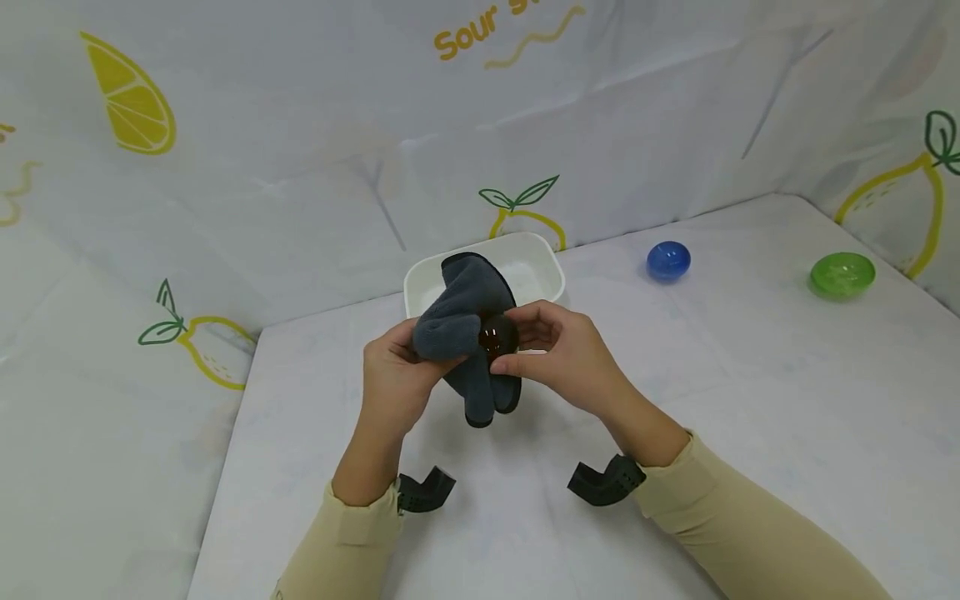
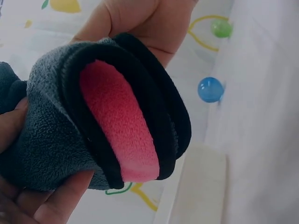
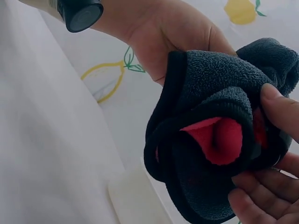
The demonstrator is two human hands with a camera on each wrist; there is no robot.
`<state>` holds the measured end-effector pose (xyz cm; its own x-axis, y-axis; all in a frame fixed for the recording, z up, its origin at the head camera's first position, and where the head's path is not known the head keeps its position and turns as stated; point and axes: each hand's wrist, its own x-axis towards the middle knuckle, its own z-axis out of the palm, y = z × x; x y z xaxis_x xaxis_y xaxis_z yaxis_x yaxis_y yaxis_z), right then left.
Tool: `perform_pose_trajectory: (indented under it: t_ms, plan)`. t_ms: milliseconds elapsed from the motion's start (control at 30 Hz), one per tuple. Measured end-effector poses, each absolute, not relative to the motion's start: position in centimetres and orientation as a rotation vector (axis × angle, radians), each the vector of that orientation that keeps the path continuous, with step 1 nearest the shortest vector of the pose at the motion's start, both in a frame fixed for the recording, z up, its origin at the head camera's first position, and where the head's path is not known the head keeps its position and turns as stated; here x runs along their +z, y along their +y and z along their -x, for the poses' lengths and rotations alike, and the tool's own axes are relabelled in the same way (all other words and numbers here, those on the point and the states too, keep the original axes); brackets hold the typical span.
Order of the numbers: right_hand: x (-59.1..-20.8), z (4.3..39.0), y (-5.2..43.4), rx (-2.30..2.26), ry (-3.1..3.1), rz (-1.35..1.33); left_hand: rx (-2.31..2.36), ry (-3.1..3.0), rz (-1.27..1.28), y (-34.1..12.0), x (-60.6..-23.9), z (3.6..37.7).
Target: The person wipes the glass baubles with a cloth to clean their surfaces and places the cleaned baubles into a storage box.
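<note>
A plush cleaning cloth point(image 1: 468, 304), dark grey with black edging, is bunched up in front of me. Its pink underside point(image 2: 117, 121) shows in both wrist views. My left hand point(image 1: 397, 375) grips the cloth from the left, thumb on one side and fingers on the other. With thumb and fingers, my right hand point(image 1: 566, 354) holds a glossy dark red ball point(image 1: 495, 336) against the cloth. Folds cover part of the ball; in the right wrist view only a small red patch point(image 3: 260, 128) of it shows. In the left wrist view the ball is hidden.
Behind the hands stands a white rectangular tub point(image 1: 536, 258) with rounded corners. A glossy blue ball point(image 1: 668, 261) and a glossy green ball point(image 1: 842, 275) lie toward the right on the white-covered table point(image 1: 712, 383). A lemon-printed sheet point(image 1: 300, 150) hangs behind the table.
</note>
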<state>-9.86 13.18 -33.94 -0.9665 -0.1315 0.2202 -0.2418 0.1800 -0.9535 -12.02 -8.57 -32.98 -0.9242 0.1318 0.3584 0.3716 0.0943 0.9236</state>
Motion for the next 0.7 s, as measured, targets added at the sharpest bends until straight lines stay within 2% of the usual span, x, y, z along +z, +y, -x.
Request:
perform_pose_trajectory:
  t_ms: [200, 367, 467, 567, 700]
  plan:
    - [-33.9, 9.1, 12.8, 1.636, -2.343, -0.522, -1.962, -2.116, 0.496, -8.8, -33.0, 12.0]
    - [-34.3, 9.6, 12.9, 0.977, -2.201, -0.817, -2.015, -2.137, 0.428, -8.5, -32.9, 12.1]
    - [-34.3, 10.0, 12.9, 0.731, -2.079, -0.924, -2.004, -2.160, 0.408, -8.5, -32.8, 12.2]
    - [-34.5, 10.1, 12.8, 0.718, -2.048, -0.944, -1.960, -2.157, 0.420, -8.6, -32.8, 12.2]
    - [-35.5, 9.8, 12.4, 0.924, -2.102, -0.842, -1.912, -2.161, 0.406, -8.8, -33.4, 12.0]
